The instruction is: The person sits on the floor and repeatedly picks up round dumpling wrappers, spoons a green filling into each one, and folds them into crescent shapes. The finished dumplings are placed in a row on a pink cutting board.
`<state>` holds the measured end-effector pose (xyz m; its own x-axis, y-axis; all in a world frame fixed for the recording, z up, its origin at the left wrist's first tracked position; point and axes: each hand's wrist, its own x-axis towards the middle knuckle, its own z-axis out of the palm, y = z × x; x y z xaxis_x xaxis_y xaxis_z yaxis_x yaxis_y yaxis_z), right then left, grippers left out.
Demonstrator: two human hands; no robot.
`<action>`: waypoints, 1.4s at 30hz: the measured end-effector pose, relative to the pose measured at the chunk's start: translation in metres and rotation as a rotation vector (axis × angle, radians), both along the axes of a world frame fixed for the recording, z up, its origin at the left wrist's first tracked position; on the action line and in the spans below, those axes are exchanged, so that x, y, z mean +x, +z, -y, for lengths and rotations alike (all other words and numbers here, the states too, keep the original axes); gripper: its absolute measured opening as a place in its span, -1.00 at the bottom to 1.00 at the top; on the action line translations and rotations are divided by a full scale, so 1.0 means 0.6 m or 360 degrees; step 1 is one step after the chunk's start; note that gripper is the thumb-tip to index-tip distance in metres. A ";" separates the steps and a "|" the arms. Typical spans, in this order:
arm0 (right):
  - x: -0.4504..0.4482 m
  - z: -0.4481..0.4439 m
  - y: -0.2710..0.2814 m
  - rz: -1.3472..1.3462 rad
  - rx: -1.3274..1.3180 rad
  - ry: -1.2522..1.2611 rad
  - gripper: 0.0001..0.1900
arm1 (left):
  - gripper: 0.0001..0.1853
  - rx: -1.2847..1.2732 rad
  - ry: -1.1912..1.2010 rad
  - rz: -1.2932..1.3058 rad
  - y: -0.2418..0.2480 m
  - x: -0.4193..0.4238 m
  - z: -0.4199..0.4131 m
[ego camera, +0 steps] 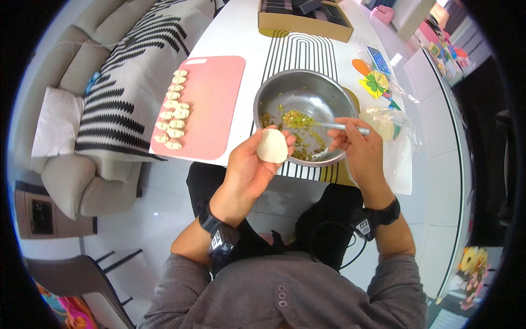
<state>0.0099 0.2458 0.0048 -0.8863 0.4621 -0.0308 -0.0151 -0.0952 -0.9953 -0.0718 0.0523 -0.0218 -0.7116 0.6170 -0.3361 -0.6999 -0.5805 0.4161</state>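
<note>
On the palm and fingers of my left hand point(250, 164) lies a round, flat dough wrapper point(272, 146), just over the near left rim of a large stainless steel bowl point(324, 94). My right hand point(358, 146) grips the handle of a metal spoon point(349, 127). The spoon's head, over the bowl, is heaped with chopped green and brown filling point(296, 119). More filling clings to the bowl's bottom and side. To the left, several folded dumplings point(176, 123) stand in uneven rows on a pink cutting board point(213, 111).
A cardboard box point(304, 28) with dark items stands at the table's far end. Right of the bowl lie clear plastic bags point(404, 131) and colourful cut-outs point(374, 84). A sofa point(61, 53) stands to the left, with a chair point(70, 271) at lower left.
</note>
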 end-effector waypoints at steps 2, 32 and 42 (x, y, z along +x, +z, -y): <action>0.028 0.022 0.008 -0.0064 0.0443 0.0003 -0.71 | -0.53 0.0039 -0.0013 0.0042 0.000 0.007 -0.007; 0.081 0.156 -0.012 -0.0835 0.1847 0.0332 -0.69 | -0.64 0.0084 0.0316 -0.0118 0.018 0.044 0.029; 0.087 0.166 -0.008 -0.0833 0.1838 0.0240 -0.71 | -0.67 0.0017 0.0314 -0.0155 0.017 0.045 0.033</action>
<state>0.0620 0.1461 0.0001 -0.7168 -0.1192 0.6871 -0.4935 0.7829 -0.3790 -0.0449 0.0326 -0.0119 -0.8479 0.4655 -0.2538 -0.5288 -0.7072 0.4694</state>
